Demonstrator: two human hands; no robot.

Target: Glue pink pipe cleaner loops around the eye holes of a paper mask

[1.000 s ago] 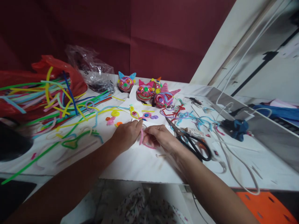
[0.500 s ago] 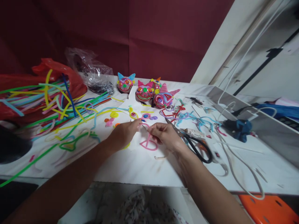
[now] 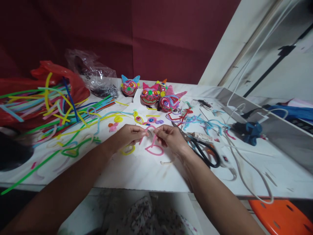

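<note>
A pink pipe cleaner (image 3: 154, 150) is bent into a half-round loop at its lower end, and its upper part arches between my hands. My left hand (image 3: 133, 134) pinches it on the left, with a short pink end hanging below the fingers. On the right, my right hand (image 3: 168, 135) pinches the stem above the loop. A yellow ring (image 3: 128, 150) lies beside my left hand. Just beyond the fingers are a yellow-edged eye shape (image 3: 138, 119) and a pink-edged eye shape (image 3: 151, 120).
Black-handled scissors (image 3: 204, 153) and a glue gun (image 3: 200, 136) lie right of my right hand. Decorated cat heads (image 3: 149, 94) stand at the back. Pipe cleaners spill from a red bag (image 3: 78, 81) at left; a white cable (image 3: 244, 173) curves at right.
My left hand has drawn slightly left and away from my right hand, showing more of the pink arch and its hanging end. More of the yellow ring is visible. The whole view has shifted slightly.
</note>
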